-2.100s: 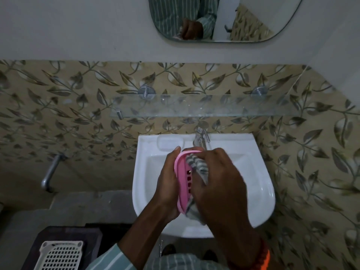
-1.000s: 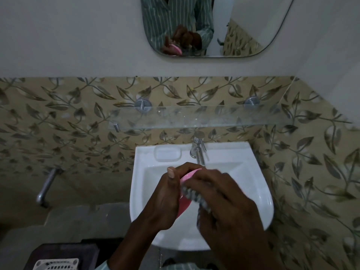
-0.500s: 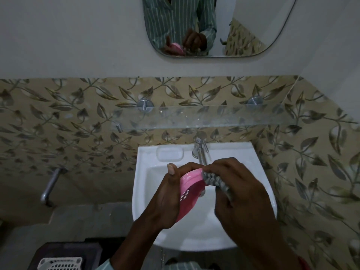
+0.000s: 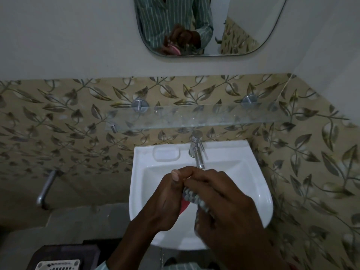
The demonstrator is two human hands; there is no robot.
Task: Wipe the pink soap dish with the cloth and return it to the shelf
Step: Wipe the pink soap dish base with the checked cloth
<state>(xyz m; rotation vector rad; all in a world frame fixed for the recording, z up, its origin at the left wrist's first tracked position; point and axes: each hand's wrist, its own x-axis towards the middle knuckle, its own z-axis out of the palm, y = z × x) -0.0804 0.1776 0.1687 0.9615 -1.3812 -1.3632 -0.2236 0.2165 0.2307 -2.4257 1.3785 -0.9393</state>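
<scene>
Head view: the pink soap dish (image 4: pixel 184 206), mostly hidden, is grasped by the left hand (image 4: pixel 167 199) above the sink (image 4: pixel 259 184); the cloth (image 4: pixel 193 198), gripped by the right hand (image 4: pixel 229 207), is pressed against it. Wiping appears under way; the glass shelf (image 4: pixel 194 117) stands bare, so the return remains.

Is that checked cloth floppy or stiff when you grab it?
Probably floppy: the cloth bends over the pink soap dish and bunches inside the right hand. It looks light too, since fingers alone pinch it. The left hand holds the dish, which keeps its shape, so that seems stiffer.
</scene>
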